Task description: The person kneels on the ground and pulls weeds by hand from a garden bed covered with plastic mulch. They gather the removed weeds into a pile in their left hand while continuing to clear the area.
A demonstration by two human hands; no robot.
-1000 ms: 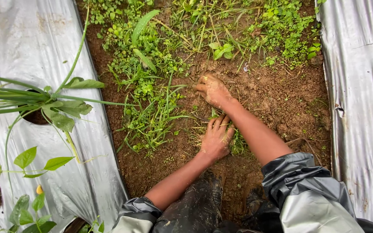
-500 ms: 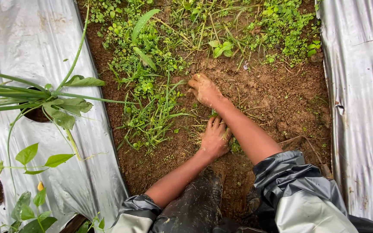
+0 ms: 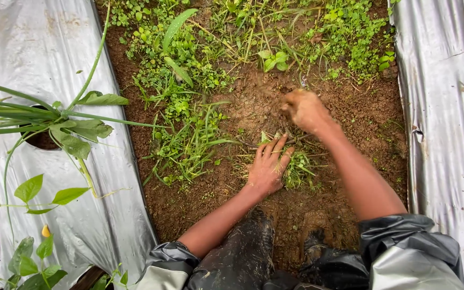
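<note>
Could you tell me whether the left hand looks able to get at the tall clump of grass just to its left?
Probably yes: the left hand lies flat on the soil beside the grass clump, with only bare earth between them.

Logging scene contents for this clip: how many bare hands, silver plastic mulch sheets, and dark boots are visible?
Bare hands: 2, the left hand flat on a weed tuft, the right hand blurred on the soil.
Silver mulch sheets: 2, left sheet and right sheet.
Dark boots: 2, left boot, right boot.
Total: 6
</note>
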